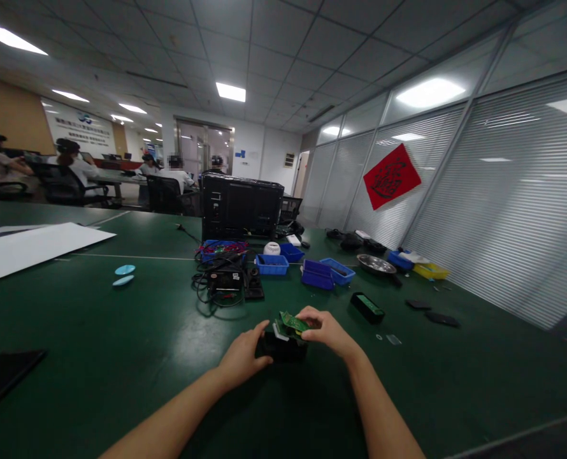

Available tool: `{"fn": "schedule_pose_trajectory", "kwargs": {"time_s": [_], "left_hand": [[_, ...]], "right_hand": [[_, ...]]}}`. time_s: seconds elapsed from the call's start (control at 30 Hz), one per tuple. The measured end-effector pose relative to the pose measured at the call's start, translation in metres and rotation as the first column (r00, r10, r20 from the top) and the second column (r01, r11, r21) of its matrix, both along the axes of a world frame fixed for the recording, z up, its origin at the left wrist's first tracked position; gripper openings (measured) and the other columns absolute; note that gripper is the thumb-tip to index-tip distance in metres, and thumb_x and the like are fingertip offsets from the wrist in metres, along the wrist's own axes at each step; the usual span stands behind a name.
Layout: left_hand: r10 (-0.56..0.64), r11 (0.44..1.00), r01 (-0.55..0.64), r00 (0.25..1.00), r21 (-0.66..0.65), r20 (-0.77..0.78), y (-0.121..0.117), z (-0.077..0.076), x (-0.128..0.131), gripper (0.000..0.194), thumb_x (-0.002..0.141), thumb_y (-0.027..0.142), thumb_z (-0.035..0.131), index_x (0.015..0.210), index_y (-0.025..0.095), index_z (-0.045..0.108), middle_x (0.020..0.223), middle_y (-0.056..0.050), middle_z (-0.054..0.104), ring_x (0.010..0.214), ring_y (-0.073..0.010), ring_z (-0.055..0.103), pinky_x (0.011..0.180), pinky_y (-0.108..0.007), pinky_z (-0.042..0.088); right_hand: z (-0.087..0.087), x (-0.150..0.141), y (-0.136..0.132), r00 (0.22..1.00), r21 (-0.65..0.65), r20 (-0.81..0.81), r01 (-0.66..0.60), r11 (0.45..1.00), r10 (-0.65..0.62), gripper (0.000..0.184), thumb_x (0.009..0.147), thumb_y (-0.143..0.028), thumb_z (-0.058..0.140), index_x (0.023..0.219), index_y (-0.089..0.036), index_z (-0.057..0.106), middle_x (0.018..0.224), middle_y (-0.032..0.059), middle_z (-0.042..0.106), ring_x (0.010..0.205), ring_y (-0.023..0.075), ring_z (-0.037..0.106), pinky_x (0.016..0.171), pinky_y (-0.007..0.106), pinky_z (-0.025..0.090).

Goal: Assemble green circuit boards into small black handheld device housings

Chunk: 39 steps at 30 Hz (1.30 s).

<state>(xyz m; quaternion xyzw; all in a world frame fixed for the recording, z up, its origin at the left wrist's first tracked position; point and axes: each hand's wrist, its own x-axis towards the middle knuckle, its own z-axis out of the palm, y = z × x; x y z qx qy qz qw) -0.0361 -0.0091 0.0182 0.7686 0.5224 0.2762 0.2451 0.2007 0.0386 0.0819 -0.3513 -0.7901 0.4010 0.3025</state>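
A green circuit board [293, 322] is pinched between the thumb and fingers of my right hand [325, 328]. It is tilted above a small open black case [286, 350], with a white part [279, 332] showing under its left edge. My left hand [244, 356] grips the left end of the case, its thumb on the near side and its fingers on the far side. The inside of the case is dark and partly covered by the board. Right of my hands lies a second black case [367, 307] with a green board in it.
Blue bins [271, 265] and a black power box with cables [225, 279] stand ahead, before a large black monitor [242, 207]. A metal bowl [376, 264] and yellow tray [431, 271] are at right. Light-blue discs [123, 275] lie left. Several people sit in the background.
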Motion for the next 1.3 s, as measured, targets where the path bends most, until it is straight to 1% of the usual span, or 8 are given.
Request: {"fn": "schedule_pose_trajectory", "kwargs": {"time_s": [0.17, 0.37, 0.57, 0.9, 1.07, 1.3], "left_hand": [[0.004, 1.0, -0.004, 1.0, 0.01, 0.002, 0.0, -0.001, 0.0, 0.079, 0.062, 0.026, 0.064, 0.132, 0.027, 0.026, 0.114, -0.003, 0.056, 0.103, -0.0199, 0.051, 0.089, -0.029, 0.036], [-0.008, 1.0, 0.008, 1.0, 0.022, 0.006, 0.001, -0.002, 0.0, 0.08, 0.062, 0.026, 0.064, 0.132, 0.028, 0.025, 0.115, -0.003, 0.056, 0.103, -0.0199, 0.051, 0.088, -0.029, 0.037], [0.005, 1.0, -0.005, 1.0, 0.017, 0.003, 0.0, -0.002, 0.0, 0.079, 0.062, 0.027, 0.064, 0.132, 0.025, 0.026, 0.117, -0.004, 0.055, 0.105, -0.0204, 0.05, 0.091, -0.03, 0.036], [0.015, 1.0, -0.015, 1.0, 0.0, -0.022, -0.001, -0.001, 0.0, 0.079, 0.063, 0.028, 0.063, 0.133, 0.025, 0.026, 0.117, -0.005, 0.054, 0.105, -0.021, 0.05, 0.09, -0.03, 0.036], [0.011, 1.0, -0.011, 0.999, 0.001, -0.032, -0.001, 0.0, 0.0, 0.08, 0.064, 0.029, 0.063, 0.134, 0.025, 0.025, 0.116, -0.005, 0.054, 0.104, -0.0207, 0.05, 0.09, -0.03, 0.036], [0.012, 1.0, -0.011, 0.999, 0.016, -0.039, 0.001, -0.004, 0.0, 0.079, 0.064, 0.03, 0.062, 0.134, 0.025, 0.025, 0.119, -0.005, 0.053, 0.105, -0.0204, 0.05, 0.09, -0.03, 0.035]], "right_hand": [[0.0, -0.007, -0.002, 0.999, 0.029, 0.044, -0.023, 0.999, 0.022, 0.033, 0.064, -0.035, 0.067, 0.092, -0.019, 0.065, 0.089, 0.0018, 0.053, 0.076, 0.0149, 0.047, 0.068, 0.027, 0.037], [-0.002, -0.012, -0.003, 0.995, 0.063, 0.094, 0.019, 0.998, -0.025, 0.033, 0.064, -0.032, 0.068, 0.094, -0.019, 0.064, 0.09, 0.0013, 0.055, 0.074, 0.0138, 0.046, 0.066, 0.026, 0.036], [0.004, -0.015, -0.009, 0.986, 0.078, 0.163, 0.0, 0.997, -0.013, 0.033, 0.063, -0.029, 0.068, 0.093, -0.019, 0.061, 0.092, 0.0007, 0.055, 0.076, 0.0136, 0.048, 0.067, 0.025, 0.036], [0.008, -0.021, -0.014, 0.969, 0.076, 0.241, 0.032, 0.997, -0.05, 0.029, 0.06, -0.024, 0.069, 0.087, -0.019, 0.062, 0.087, 0.0005, 0.054, 0.074, 0.0135, 0.047, 0.065, 0.025, 0.036], [0.005, -0.023, -0.014, 0.967, 0.079, 0.25, 0.019, 0.997, -0.039, 0.029, 0.06, -0.024, 0.07, 0.088, -0.019, 0.061, 0.088, 0.0006, 0.053, 0.076, 0.014, 0.048, 0.067, 0.025, 0.037], [0.001, -0.023, -0.012, 0.968, 0.075, 0.248, 0.023, 0.997, -0.041, 0.03, 0.058, -0.021, 0.071, 0.087, -0.019, 0.061, 0.087, 0.0, 0.053, 0.077, 0.014, 0.049, 0.067, 0.025, 0.037]]}}
